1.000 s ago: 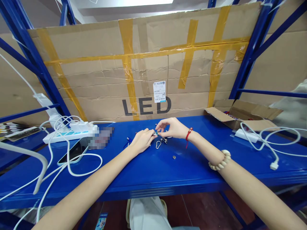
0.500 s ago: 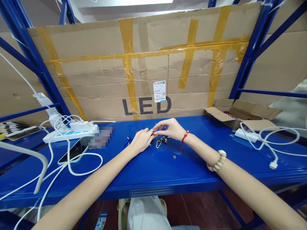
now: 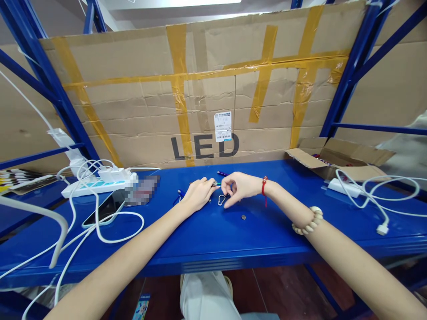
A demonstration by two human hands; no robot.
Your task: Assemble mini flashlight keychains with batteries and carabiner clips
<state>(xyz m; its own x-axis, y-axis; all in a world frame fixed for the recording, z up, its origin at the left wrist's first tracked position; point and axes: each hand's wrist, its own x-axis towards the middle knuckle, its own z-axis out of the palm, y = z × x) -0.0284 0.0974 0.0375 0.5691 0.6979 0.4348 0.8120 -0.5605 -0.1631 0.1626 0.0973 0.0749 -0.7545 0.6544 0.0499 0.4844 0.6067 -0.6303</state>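
My left hand (image 3: 198,194) rests on the blue shelf with its fingers closed round a small silver metal piece (image 3: 214,183), whose exact kind is too small to make out. Just to the right, my right hand (image 3: 242,186) hovers low with thumb and fingers curved and apart, and nothing shows between them. Below its fingertips lies a silver carabiner (image 3: 221,200). My right hand covers most of the small metal parts beside it. A small round metal disc (image 3: 243,217) lies nearer the front edge. Behind the hands is a dark blue pen-like stick (image 3: 222,174).
Left of my hands are a blue item (image 3: 180,193), a phone (image 3: 106,208), a power strip (image 3: 100,185) and looping white cables (image 3: 133,235). On the right stand an opened cardboard box (image 3: 340,160) and a white charger (image 3: 343,188) with its cable. A cardboard sheet (image 3: 143,115) walls the back.
My right hand has moved away from the left fingertips, down and slightly right, over the small metal parts. Its fingers have spread from a pinch. The left hand stays in place.
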